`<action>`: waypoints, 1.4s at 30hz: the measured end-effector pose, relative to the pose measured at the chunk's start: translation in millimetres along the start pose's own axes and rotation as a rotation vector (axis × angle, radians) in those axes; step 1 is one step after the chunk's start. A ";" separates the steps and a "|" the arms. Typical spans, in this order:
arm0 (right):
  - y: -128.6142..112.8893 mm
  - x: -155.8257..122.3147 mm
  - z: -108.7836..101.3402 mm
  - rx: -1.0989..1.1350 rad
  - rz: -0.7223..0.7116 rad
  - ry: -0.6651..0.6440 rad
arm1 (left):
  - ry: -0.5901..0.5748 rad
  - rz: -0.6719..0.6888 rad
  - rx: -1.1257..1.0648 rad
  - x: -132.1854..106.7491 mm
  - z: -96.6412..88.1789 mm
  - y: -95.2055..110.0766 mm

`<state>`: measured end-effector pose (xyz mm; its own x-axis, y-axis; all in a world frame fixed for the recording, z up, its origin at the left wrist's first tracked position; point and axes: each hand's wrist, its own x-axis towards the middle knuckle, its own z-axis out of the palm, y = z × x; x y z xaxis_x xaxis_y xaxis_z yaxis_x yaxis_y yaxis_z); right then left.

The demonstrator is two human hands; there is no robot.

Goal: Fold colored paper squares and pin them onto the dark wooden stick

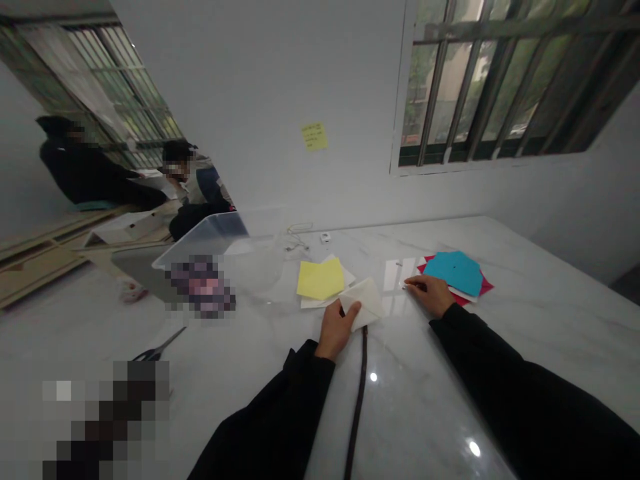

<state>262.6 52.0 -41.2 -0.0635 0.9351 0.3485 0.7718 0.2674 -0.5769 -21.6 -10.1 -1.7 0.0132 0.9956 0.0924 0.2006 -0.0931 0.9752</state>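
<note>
My left hand [337,328] pinches a white folded paper [364,305], shaped like an envelope, between thumb and fingers. Beneath its lower edge starts a thin dark brown cord or stick [361,393], which runs down to the bottom of the view. My right hand [431,293] rests low over the table with fingertips pressed together; something tiny may be in them, too small to name. Beside it lies a blue many-sided paper piece [455,270] on top of red paper [486,285]. Yellow paper [320,279] lies over white sheets, just behind my left hand.
Scissors [157,348] lie on the marble-patterned table [280,413] at left. A clear plastic bin [200,233] stands farther back. A small white plug [325,237] and a thin cable sit by the wall, under a yellow note [314,136]. Two people sit at back left.
</note>
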 end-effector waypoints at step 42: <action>-28.4 -4.4 -10.8 0.218 0.101 -0.116 | 0.027 -0.013 -0.016 -8.3 4.2 -1.8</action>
<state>247.8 37.8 -18.4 -0.0754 0.9766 0.2014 0.6243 0.2037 -0.7541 -17.9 -18.2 -5.0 -0.0158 0.9962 0.0853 0.1851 -0.0809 0.9794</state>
